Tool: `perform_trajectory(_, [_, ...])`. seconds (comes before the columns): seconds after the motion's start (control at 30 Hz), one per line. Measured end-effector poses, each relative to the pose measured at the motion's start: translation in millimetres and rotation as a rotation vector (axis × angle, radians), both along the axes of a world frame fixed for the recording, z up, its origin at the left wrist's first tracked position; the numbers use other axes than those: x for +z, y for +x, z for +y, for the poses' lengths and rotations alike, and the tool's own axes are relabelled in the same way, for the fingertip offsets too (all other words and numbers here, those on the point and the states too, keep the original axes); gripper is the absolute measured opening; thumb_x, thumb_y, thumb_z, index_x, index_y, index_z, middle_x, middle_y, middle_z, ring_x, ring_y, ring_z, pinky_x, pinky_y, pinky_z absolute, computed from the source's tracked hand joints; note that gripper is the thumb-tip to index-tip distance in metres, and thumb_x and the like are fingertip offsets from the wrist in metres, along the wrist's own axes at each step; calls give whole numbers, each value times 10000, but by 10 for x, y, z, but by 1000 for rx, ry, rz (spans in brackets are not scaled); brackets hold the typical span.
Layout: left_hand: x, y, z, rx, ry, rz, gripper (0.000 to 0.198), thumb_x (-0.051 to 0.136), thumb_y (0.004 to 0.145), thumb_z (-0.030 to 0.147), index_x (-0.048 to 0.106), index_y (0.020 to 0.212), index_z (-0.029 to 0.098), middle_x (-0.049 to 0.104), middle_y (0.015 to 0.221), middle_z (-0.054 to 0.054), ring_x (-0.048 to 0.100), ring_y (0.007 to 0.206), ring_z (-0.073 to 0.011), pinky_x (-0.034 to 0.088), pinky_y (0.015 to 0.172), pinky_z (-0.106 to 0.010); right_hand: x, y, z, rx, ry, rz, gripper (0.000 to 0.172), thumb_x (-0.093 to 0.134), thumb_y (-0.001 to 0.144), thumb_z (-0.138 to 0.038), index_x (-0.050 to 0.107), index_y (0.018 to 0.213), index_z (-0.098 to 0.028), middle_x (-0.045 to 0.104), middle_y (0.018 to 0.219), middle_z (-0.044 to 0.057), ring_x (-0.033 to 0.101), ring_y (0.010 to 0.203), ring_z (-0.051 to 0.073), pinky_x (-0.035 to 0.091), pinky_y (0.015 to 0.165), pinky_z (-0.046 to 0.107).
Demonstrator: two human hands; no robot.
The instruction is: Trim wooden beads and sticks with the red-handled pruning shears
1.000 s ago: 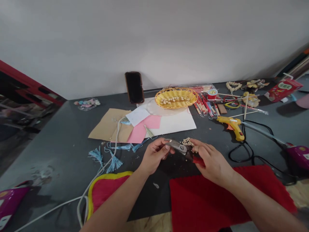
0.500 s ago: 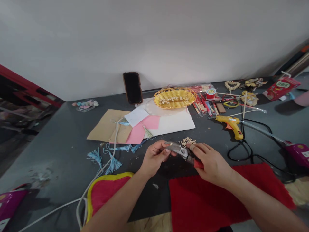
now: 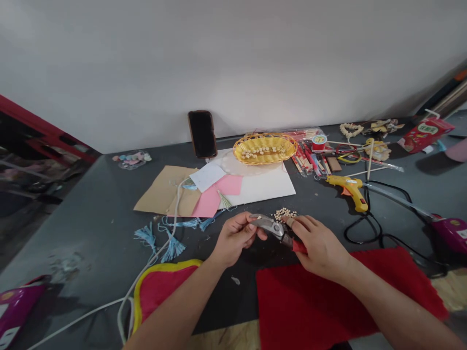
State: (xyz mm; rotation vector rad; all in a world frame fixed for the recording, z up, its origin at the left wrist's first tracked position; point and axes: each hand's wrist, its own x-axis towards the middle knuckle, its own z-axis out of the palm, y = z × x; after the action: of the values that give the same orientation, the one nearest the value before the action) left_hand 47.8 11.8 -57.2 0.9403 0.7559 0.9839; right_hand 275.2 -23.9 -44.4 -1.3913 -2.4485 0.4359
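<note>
My right hand (image 3: 321, 245) is closed around the red handles of a pair of pruning shears (image 3: 274, 228), whose metal blades point left. At the blade tips my left hand (image 3: 237, 236) is closed in a pinch. A tiny pale piece shows at the blades by its fingertips, too small to name. Just beyond the shears lies a small heap of pale beads (image 3: 284, 214), close to my right fingers. Below my right forearm is a red cloth (image 3: 299, 301). A red pad with yellow edging (image 3: 164, 282) lies under my left forearm.
A yellow woven basket (image 3: 264, 155) holds pale pieces at the back. A phone (image 3: 202, 133) leans on the wall. Blue tassels (image 3: 173, 249) and a white cable (image 3: 177, 209) lie left; a yellow glue gun (image 3: 348, 189) with black cord and a red drink carton (image 3: 426, 132) stand right.
The view has shifted very slightly. Both hands and the shears stay almost in place, with the blades still at my left fingertips.
</note>
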Motion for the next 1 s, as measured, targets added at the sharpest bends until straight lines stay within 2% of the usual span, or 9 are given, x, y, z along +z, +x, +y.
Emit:
perform_trajectory(0.17, [0, -22, 8, -82, -76, -58, 281, 749, 758, 358, 564, 738, 147, 696, 581, -57, 278, 326, -14, 151, 353, -161, 19, 7, 11, 22, -2, 32, 582, 494, 742, -81, 468, 1319, -142, 592, 1200, 139, 538, 1067, 285, 500, 896, 471])
perform_trajectory(0.37, [-10, -41, -1, -107, -93, -66, 284, 744, 764, 352, 555, 735, 143, 698, 577, -65, 272, 318, -9, 139, 347, -155, 29, 9, -16, 34, 7, 84, 547, 487, 743, -56, 489, 1283, -142, 612, 1135, 127, 564, 1050, 266, 512, 902, 428])
perform_trajectory(0.53, [-8, -10, -4, -52, -61, -19, 300, 742, 764, 389, 597, 786, 127, 693, 600, -54, 289, 340, -7, 185, 358, -155, 21, 7, -36, 2, 15, 44, 520, 486, 747, -46, 495, 1257, -144, 617, 1100, 119, 573, 1022, 266, 515, 902, 431])
perform_trajectory(0.63, [8, 11, 0, 21, -53, 55, 347, 788, 710, 388, 582, 832, 136, 702, 629, -50, 363, 369, -20, 225, 374, -152, 2, 8, -14, -9, 31, 36, 525, 502, 748, -60, 485, 1265, -153, 616, 1110, 120, 565, 1042, 272, 507, 908, 441])
perform_trajectory(0.77, [16, 15, 8, 98, -104, 156, 405, 808, 673, 393, 481, 720, 160, 716, 670, -45, 448, 380, -43, 223, 358, -143, -11, 10, 18, -18, 34, 2, 569, 526, 742, -95, 459, 1304, -159, 607, 1154, 130, 551, 1067, 288, 500, 888, 461])
perform_trajectory(1.0, [-53, -29, 28, 25, -74, 83, 364, 769, 723, 383, 481, 709, 161, 712, 613, -48, 413, 311, -36, 205, 325, -145, 18, 13, 17, -14, -4, -25, 624, 526, 736, -108, 429, 1350, -163, 583, 1210, 131, 525, 1082, 293, 482, 897, 466])
